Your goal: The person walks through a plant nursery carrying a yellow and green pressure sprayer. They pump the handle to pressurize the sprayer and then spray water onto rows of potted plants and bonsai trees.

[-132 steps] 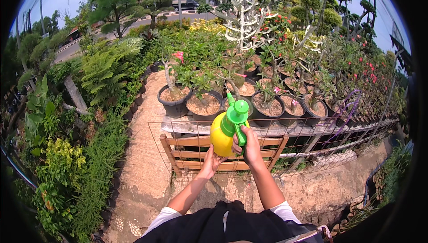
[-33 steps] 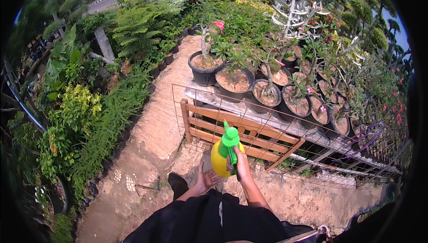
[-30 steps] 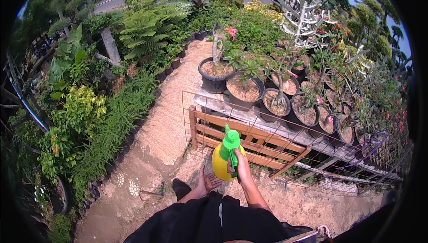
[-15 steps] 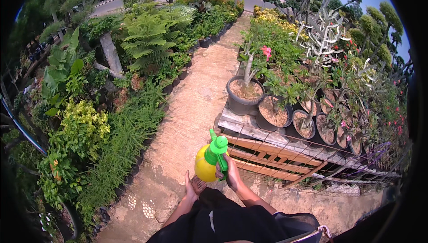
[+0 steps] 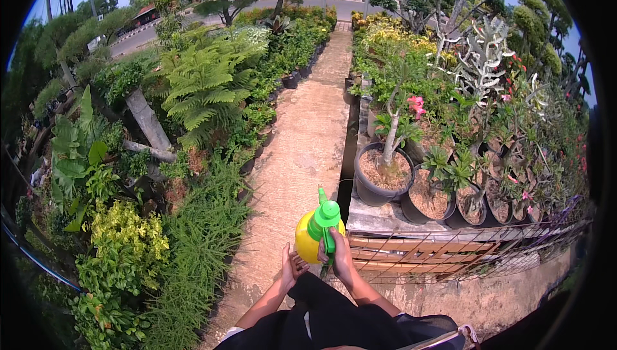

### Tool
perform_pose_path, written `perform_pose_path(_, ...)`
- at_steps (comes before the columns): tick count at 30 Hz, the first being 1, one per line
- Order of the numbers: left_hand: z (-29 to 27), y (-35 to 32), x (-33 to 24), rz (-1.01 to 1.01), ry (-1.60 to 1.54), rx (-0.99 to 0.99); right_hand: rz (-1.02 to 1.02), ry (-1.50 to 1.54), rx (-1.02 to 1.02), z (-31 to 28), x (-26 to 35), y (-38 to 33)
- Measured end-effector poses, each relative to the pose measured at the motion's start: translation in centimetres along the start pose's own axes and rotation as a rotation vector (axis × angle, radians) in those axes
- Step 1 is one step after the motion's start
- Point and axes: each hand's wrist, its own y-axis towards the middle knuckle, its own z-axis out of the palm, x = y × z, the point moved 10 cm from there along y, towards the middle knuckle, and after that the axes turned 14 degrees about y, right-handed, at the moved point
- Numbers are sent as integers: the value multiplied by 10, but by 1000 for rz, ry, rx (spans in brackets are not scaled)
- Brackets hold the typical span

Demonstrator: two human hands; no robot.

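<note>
wrapped round the green handle, the right hand grasps a yellow spray bottle, its nozzle pointing forward. the left hand is unclenched, palm turned toward the bottle's lower left side, though i cannot tell whether it touches. the bottle is held just beyond the dark clothing, over the pale path, left of the wooden slats.

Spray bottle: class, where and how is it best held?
The spray bottle is probably best gripped by its green handle, coming from the near right, as the right hand does: the handle is slim beside the round body, and the nozzle points away.
</note>
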Motion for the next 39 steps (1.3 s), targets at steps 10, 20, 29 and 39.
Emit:
perform_pose_path(10, 9, 86, -125, -191, 37, 100, -49, 27, -153, 46, 46, 135)
perform_pose_path(20, -15, 180, -217, -332, 54, 208, -102, -10, -216, 96, 74, 253)
perform_pose_path(29, 24, 256, -412, -81, 278, 418, -441, 59, -325, 152, 157, 353)
perform_pose_path(39, 84, 322, -482, -90, 378, 609, -641, 105, -482, 136, 205, 434)
